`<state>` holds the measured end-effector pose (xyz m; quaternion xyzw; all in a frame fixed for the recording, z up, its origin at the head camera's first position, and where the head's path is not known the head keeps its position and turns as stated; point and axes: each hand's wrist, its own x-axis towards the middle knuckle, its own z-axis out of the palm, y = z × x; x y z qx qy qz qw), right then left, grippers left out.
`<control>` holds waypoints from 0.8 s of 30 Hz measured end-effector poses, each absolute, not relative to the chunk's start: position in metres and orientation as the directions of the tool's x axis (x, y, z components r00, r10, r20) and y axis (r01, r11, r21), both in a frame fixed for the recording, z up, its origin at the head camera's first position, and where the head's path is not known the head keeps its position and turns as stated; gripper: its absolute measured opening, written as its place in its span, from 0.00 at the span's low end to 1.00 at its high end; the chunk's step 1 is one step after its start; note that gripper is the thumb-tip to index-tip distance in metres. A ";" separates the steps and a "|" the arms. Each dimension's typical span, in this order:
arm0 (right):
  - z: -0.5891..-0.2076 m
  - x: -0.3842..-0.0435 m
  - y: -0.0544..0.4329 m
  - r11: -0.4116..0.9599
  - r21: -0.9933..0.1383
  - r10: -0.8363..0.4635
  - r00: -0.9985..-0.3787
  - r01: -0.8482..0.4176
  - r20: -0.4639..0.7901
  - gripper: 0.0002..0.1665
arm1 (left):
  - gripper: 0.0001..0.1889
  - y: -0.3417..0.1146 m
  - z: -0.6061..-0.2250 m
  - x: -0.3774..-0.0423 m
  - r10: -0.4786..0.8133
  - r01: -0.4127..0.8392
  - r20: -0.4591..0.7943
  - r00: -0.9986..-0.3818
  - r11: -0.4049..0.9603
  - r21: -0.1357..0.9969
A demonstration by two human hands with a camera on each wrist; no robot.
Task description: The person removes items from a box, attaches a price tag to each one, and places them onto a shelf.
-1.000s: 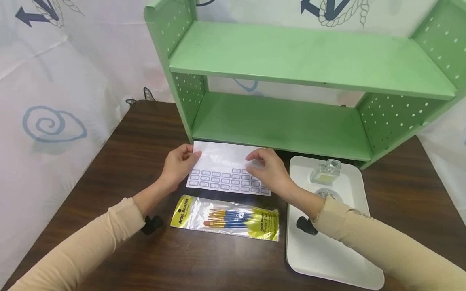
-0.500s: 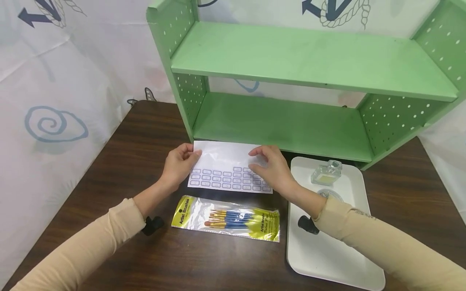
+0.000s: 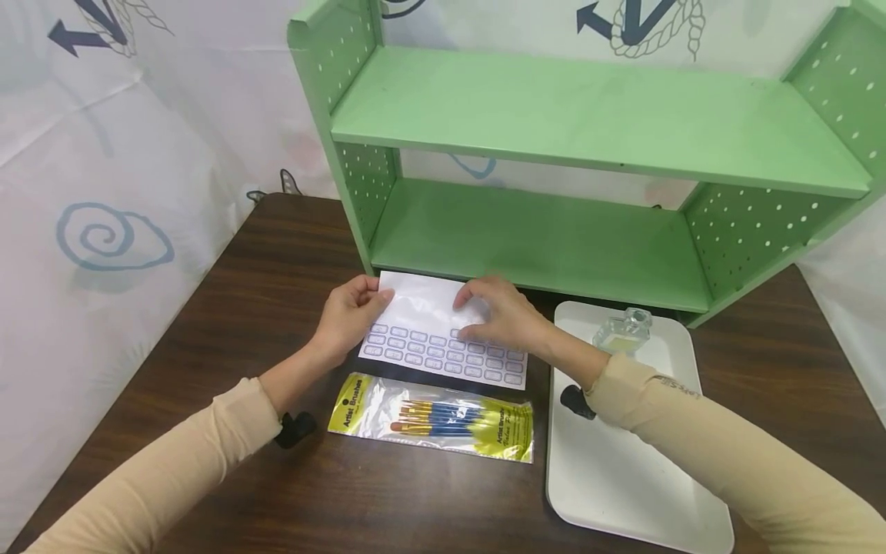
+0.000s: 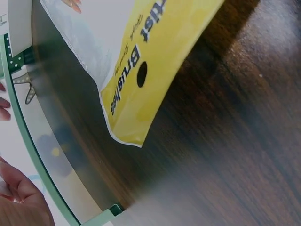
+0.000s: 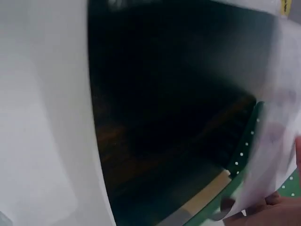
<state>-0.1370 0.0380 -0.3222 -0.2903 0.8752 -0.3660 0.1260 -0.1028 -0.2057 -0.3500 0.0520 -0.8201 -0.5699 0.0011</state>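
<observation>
At the left of your station, your left hand (image 3: 346, 315) was pinching the left edge of the sheet of labels (image 3: 422, 315), thumb on the face and fingers behind; that grip matched the one half a second earlier. The sheet lay between your hands, in front of the green shelf (image 3: 540, 223) and beyond the brush packet (image 3: 436, 415). Its right end had swung toward you, so the label rows sloped more and the near right corner stood closer to the packet.

Your right hand (image 3: 505, 315) had moved leftward over the sheet, its thumb and forefinger now wider apart by the upper labels. A gap showed between those tips; whether they held paper or a label could not be told. In my judgement, the left hand served as the anchor and the shift set your right fingers where blank backing met labels.

At far right, the white tray (image 3: 623, 477) bore a clear bottle (image 3: 623, 331), beneath and beside your right forearm.
</observation>
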 end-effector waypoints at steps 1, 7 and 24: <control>-0.323 -0.139 0.038 0.555 -0.711 -0.625 -0.780 -0.432 -0.013 0.20 | 0.12 -0.206 -0.350 -0.103 -0.085 -0.084 -0.058 -0.995 0.338 0.937; -0.320 -0.145 0.037 0.530 -0.733 -0.706 -0.700 -0.427 -0.102 0.19 | 0.11 -0.205 -0.349 -0.103 -0.092 -0.104 -0.079 -0.993 0.310 0.945; -0.319 -0.144 0.033 0.524 -0.787 -0.724 -0.658 -0.327 -0.208 0.24 | 0.12 -0.202 -0.348 -0.103 -0.089 -0.137 -0.117 -0.989 0.271 0.953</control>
